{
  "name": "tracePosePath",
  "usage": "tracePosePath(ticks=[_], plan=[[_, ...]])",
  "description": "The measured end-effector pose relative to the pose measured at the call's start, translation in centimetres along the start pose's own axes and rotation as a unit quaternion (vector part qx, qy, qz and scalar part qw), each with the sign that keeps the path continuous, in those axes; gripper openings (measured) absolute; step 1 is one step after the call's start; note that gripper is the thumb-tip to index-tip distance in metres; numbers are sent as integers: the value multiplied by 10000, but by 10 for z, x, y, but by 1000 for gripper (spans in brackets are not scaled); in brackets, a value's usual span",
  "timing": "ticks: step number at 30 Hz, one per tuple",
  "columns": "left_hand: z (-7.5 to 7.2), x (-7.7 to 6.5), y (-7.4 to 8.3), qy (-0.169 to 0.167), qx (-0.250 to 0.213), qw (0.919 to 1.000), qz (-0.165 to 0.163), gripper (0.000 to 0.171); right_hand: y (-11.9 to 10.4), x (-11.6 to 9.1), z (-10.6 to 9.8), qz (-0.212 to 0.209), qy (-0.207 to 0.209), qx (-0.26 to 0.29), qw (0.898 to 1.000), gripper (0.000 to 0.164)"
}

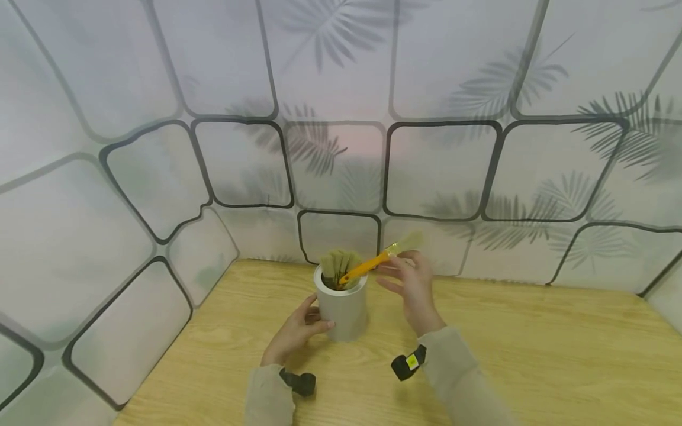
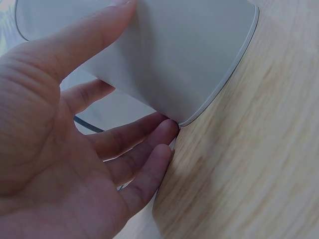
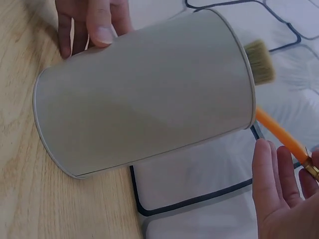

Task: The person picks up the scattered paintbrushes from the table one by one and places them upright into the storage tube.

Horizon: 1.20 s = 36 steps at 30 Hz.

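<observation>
A white cylindrical can (image 1: pixel 343 313) stands upright on the wooden table, with several pale-bristled brushes (image 1: pixel 334 263) poking out of its top. My left hand (image 1: pixel 298 331) holds the can's left side, thumb across the front and fingers behind; the left wrist view shows the fingertips low by its base. Between thumb and fingers, my right hand (image 1: pixel 412 287) pinches a paintbrush (image 1: pixel 367 266) near its metal collar. This brush has an orange handle and light bristles pointing up and right. Its handle slants down to the can's mouth, where the rim hides its end in the right wrist view.
The wooden table (image 1: pixel 533 355) reaches back to a pale wall (image 1: pixel 341 171) patterned with dark rounded outlines and grey leaves. A second wall (image 1: pixel 80 225) borders the table on the left. Both wrists carry small black cameras over beige sleeves.
</observation>
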<state>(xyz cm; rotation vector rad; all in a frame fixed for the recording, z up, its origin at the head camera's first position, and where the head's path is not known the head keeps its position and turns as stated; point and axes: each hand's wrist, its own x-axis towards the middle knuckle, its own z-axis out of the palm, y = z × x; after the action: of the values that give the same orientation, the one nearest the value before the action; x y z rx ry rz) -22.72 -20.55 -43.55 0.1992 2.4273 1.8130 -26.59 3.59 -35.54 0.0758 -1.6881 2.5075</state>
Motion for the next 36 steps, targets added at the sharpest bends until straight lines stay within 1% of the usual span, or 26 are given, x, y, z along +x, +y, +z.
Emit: tracePosePath(ticks=[7, 12, 16, 22, 26, 28, 30, 34, 36], plan=[[-1, 1, -1, -61, -43, 10000, 24, 85, 5, -3, 9, -246, -265, -759, 9965, 8], [-1, 0, 0, -19, 38, 10000, 51, 83, 7, -5, 14, -486, -423, -1302, 9894, 7], [0, 0, 0, 5, 13, 10000, 17, 83, 5, -5, 16, -663, -486, -1657, 9827, 10], [0, 0, 0, -25, -31, 10000, 5, 84, -4, 1, 14, -822, -342, -1763, 9803, 11], [0, -1, 2, -16, -13, 10000, 37, 83, -6, 2, 14, -934, -376, -1871, 9772, 11], [0, -1, 2, -14, -17, 10000, 40, 83, -5, 2, 15, -972, -457, -2065, 9725, 9], [0, -1, 2, -8, -17, 10000, 19, 83, -3, 2, 17, -1013, -546, -2331, 9656, 9], [0, -2, 2, 6, -7, 10000, -12, 84, 0, 1, 20, -1105, -774, -2925, 9467, 8], [0, -3, 2, 3, -14, 10000, -1, 84, 1, 0, 21, -1137, -949, -3229, 9348, 8]])
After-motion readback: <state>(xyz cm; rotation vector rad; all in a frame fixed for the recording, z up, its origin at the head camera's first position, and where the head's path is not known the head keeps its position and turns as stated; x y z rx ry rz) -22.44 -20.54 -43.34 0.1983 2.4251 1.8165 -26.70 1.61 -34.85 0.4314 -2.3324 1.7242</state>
